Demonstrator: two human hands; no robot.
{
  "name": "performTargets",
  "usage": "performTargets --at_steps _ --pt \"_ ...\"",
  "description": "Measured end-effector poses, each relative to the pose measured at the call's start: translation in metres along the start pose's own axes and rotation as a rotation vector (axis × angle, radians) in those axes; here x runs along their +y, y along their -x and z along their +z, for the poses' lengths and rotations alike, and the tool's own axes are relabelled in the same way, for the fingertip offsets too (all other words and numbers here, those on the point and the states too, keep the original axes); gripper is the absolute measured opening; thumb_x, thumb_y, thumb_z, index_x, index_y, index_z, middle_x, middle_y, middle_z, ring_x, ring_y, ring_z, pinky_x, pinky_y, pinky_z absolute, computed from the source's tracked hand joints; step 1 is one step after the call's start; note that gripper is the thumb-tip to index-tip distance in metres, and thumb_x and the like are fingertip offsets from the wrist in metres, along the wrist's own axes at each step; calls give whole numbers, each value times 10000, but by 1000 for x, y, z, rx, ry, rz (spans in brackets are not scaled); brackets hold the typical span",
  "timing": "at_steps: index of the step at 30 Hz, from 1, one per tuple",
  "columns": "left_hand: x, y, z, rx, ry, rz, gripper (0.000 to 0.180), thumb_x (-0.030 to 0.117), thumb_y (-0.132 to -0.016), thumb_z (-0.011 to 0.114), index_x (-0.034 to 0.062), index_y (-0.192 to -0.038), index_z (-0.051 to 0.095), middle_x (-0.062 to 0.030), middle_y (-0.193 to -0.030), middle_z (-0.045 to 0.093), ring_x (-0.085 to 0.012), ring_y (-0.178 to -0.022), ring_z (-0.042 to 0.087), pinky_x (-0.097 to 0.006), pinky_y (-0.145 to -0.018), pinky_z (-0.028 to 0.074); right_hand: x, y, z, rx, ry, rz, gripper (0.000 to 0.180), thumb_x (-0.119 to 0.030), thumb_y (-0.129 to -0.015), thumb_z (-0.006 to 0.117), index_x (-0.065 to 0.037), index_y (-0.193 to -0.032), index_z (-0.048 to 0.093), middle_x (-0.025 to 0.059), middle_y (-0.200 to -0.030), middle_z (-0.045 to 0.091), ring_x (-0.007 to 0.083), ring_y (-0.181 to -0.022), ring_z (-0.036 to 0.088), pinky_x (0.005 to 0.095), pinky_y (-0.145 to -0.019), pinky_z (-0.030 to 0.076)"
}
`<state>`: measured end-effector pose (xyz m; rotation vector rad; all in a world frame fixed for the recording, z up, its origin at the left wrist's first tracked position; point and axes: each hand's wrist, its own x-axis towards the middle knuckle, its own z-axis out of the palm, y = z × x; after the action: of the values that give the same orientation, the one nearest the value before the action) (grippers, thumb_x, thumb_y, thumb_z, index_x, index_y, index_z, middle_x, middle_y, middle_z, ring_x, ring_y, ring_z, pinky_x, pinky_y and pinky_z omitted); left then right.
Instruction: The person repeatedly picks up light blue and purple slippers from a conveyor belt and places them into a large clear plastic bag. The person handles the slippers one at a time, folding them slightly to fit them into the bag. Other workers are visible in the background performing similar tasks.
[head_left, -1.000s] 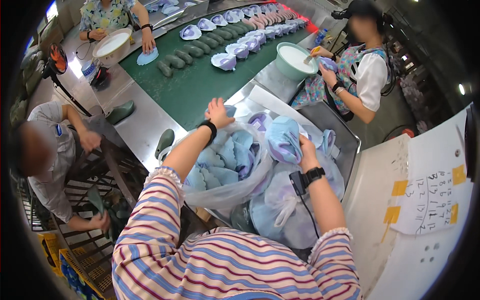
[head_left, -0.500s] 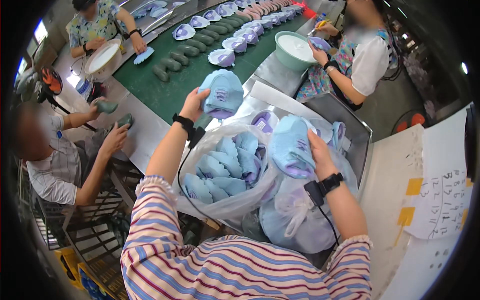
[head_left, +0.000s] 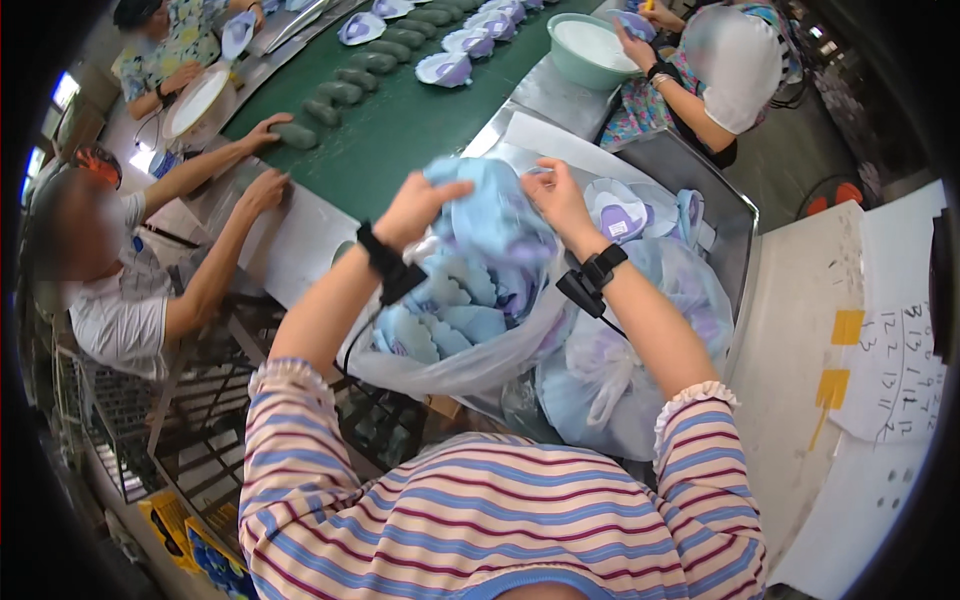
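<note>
My left hand (head_left: 418, 212) is closed on a light blue shoe upper (head_left: 485, 205), blurred by motion, over an open plastic bag (head_left: 450, 378). At its right edge, my right hand (head_left: 560, 205) has its fingers curled together. What those fingers pinch, if anything, I cannot make out. Only one blue bundle shows between the hands; whether it is one upper or two is unclear. More scalloped blue uppers (head_left: 455, 285) with purple linings fill the bag below. Right of my right hand lies a pale upper with a purple lining (head_left: 622, 218).
A knotted plastic bag (head_left: 610, 375) of uppers sits in the metal tray (head_left: 738, 200). Beyond runs a green belt (head_left: 345, 185) with dark green shoe lasts (head_left: 375, 62) and uppers (head_left: 443, 69). Co-workers sit left and far right, near a white basin (head_left: 198, 105) and a green basin (head_left: 575, 65).
My hands have come together over the open bag; the two uppers held apart earlier now show as one blurred bundle. The co-worker at left has reached a hand to the lasts on the belt.
</note>
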<state>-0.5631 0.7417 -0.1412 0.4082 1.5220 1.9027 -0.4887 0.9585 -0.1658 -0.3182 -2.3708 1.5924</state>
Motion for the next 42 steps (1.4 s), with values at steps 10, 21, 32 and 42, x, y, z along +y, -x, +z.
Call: performTargets --at_steps 10,21,32,42 --pt "-37 -27 -61 -319 -1037 126 721 313 -718 714 14 -1283 381 -158 -1294 431 -254 -1138 454 -360 -962 359 1 112 7 -694 545 -457 379 -165 -716 649 -35 -1054 538 157 -1055 524 280 -970 539 355 -838 437" --pt "-36 79 -28 -541 -1662 443 773 260 -475 810 28 -1106 428 -84 -1198 427 -297 -1137 370 -414 -955 309 4 165 1 -1431 870 -181 338 -223 -739 628 -73 -1031 548 147 -967 584 315 -887 585 423 -720 472" --pt "-46 74 -78 -345 -1279 0 265 134 -680 715 -6 -863 585 -91 -782 627 -230 -713 577 -328 -681 448 -40 162 54 -926 711 -752 423 -136 -667 623 -137 -1084 549 110 -1117 489 300 -1080 459 420 -775 450" --pt "58 97 -38 153 -10 291 348 201 -810 656 -25 -1054 555 -58 -952 620 -115 -831 583 -253 -768 462 -106 128 9 -165 37 -279 689 -271 -722 692 2 -1255 350 159 -1164 459 304 -1122 444 406 -896 393"
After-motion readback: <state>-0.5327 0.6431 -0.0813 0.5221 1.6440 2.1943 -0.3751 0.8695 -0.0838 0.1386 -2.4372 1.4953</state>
